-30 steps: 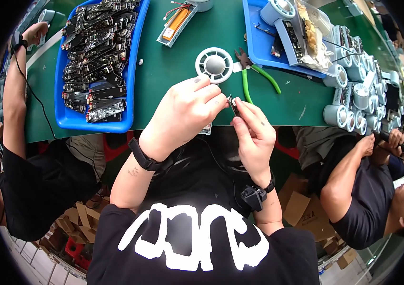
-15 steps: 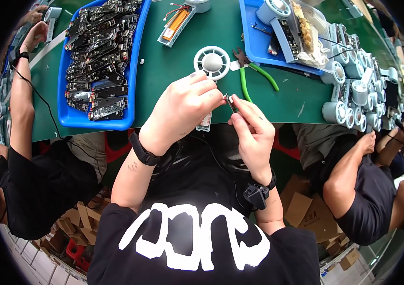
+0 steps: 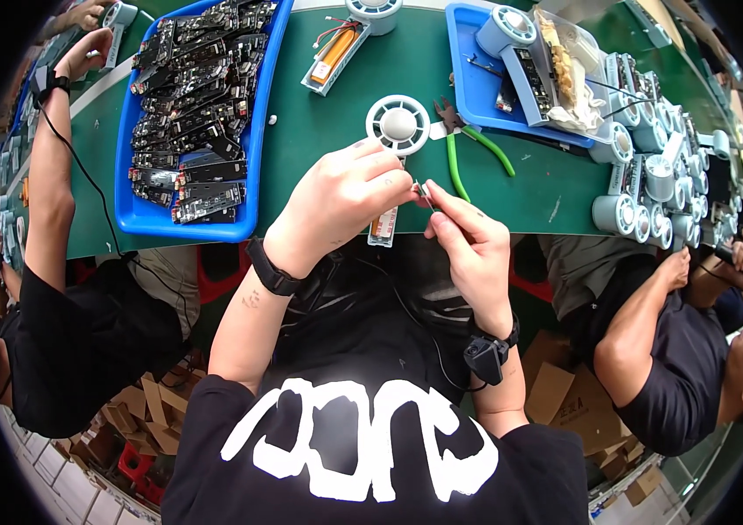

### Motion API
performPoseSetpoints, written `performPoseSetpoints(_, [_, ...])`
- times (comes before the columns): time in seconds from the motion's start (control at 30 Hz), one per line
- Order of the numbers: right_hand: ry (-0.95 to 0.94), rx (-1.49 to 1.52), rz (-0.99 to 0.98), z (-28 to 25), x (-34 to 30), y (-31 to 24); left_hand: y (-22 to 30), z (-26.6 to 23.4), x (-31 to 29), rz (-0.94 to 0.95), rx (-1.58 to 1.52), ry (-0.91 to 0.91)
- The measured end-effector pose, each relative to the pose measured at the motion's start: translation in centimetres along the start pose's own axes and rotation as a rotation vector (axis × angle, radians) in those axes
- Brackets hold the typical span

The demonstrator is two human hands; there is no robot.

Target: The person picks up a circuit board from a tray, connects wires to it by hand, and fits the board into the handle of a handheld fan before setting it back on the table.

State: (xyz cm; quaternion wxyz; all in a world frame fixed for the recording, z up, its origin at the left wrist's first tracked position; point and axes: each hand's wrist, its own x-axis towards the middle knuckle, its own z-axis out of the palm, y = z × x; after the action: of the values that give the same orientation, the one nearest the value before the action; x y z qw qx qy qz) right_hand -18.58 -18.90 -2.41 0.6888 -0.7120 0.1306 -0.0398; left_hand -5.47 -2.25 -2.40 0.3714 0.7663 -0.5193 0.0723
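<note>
My left hand (image 3: 349,188) is closed in a pinch over a fan unit with a pale blue housing (image 3: 397,125), whose round vented head lies beyond my fingers. Below that hand, the open handle (image 3: 382,229) of the unit shows at the table's near edge. My left fingertips grip a thin wire end, too small to make out well. Facing it, my right hand (image 3: 476,241) pinches a small narrow dark piece (image 3: 425,193) between thumb and forefinger. The two sets of fingertips almost meet. My palms hide the rest of the parts.
Left stands a blue tray (image 3: 251,166) heaped with circuit boards. Green-handled cutters (image 3: 453,162) lie beyond my right hand. Another opened fan unit (image 3: 336,59) with an orange battery lies farther back. A second blue tray (image 3: 467,96) and many fan units (image 3: 642,214) occupy the right. People sit on both sides.
The view has shifted slightly, so the table things sit a little lower and farther right. Both hands keep their pinch; the dark piece has tilted a little, and more of the handle shows.
</note>
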Motion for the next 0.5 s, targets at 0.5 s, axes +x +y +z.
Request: performPoseSetpoints(0.5, [-0.027, -0.109, 0.021, 0.10, 0.76, -0.84, 0.32, 0.24, -0.29, -0.070, -0.073, 0.111])
